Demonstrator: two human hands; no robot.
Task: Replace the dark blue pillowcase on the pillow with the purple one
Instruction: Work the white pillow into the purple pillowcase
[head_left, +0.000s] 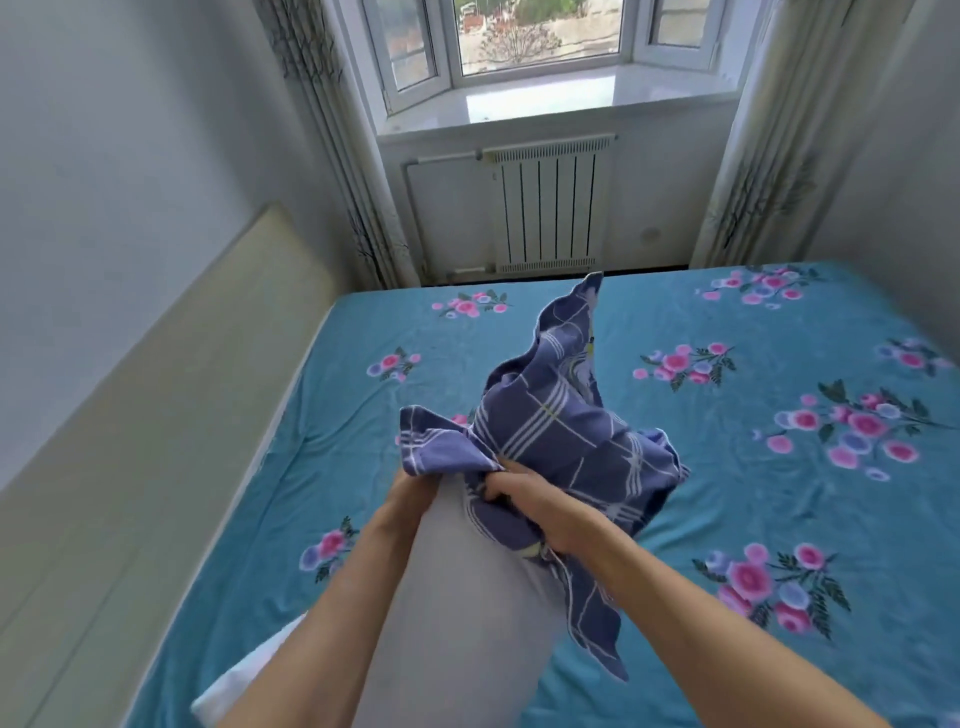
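Seemingly the stripping step is in hand, judging from the single head view. Near the middle of the picture a pale grey pillow (457, 597) runs from the near edge away toward the window, its near part bare. Its far end sits inside the dark blue pillowcase (561, 431), a checked cloth bunched and billowing upward, one corner pointing toward the radiator (548, 208) and a loose flap hanging down on the right of the pillow.

The right hand (540, 506) has its fingers curled into a gathered fold of the case, clamped on the cloth. The left hand (413, 488) is at the case's left edge; its fingers are hidden under the fabric, so I cannot tell how they lie, though it appears to hold the hem.

All of this is above the bed (779, 467), covered by a turquoise sheet with pink flowers. The purple pillowcase is nowhere to be seen in this view.

As for risks: the far corners of the pillow may snag inside the bunched case, because the cloth is gathered unevenly, more on the right than the left. A hard tug on one side could drag the pillow off its line.
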